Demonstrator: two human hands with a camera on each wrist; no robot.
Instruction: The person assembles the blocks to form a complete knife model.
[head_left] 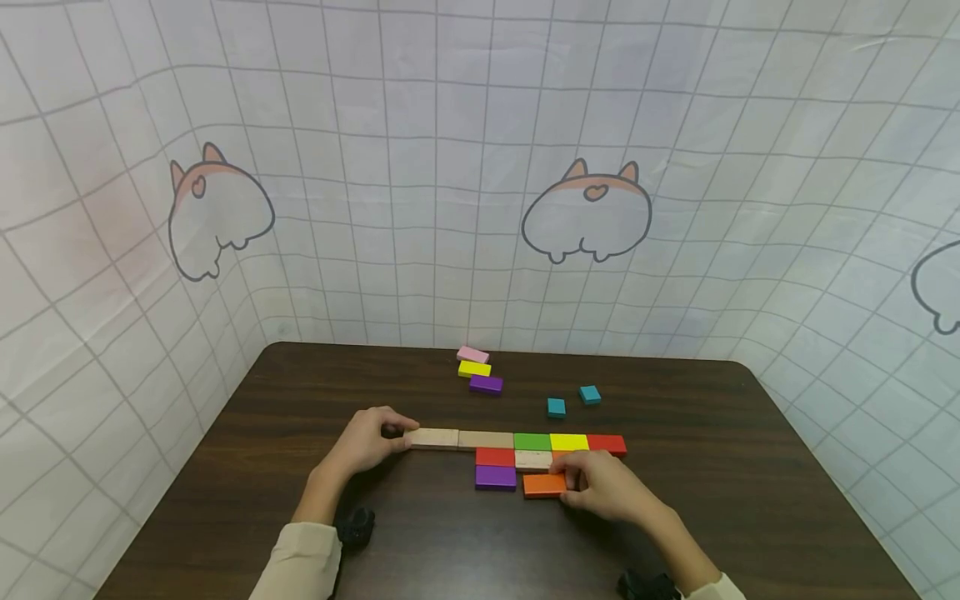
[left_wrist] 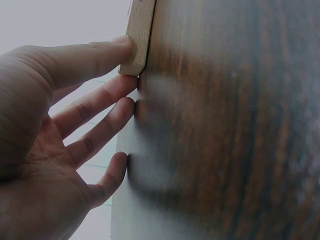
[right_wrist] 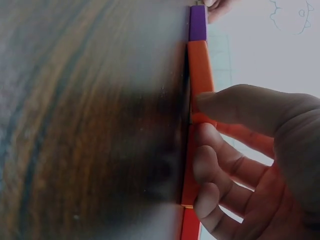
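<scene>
At the left end of the back row, my left hand (head_left: 366,442) pinches a plain wooden block (head_left: 437,437) between thumb and fingers. In the left wrist view the thumb of that hand (left_wrist: 65,115) lies on the block's (left_wrist: 140,37) face. My right hand (head_left: 611,487) grips an orange block (head_left: 542,486), slightly in front of a speckled pale block (head_left: 532,459) and right of a purple block (head_left: 495,477). The right wrist view has the thumb of this hand (right_wrist: 255,150) on the orange block (right_wrist: 201,65); the other fingers reach beyond its end.
The back row continues with another wooden block (head_left: 486,439), then green (head_left: 532,442), yellow (head_left: 568,442) and red (head_left: 606,444) ones. A second red block (head_left: 495,457) touches the purple one. Farther back lie two teal pieces (head_left: 556,407) (head_left: 589,395) and pink (head_left: 473,355), yellow (head_left: 475,368) and purple (head_left: 486,384) blocks.
</scene>
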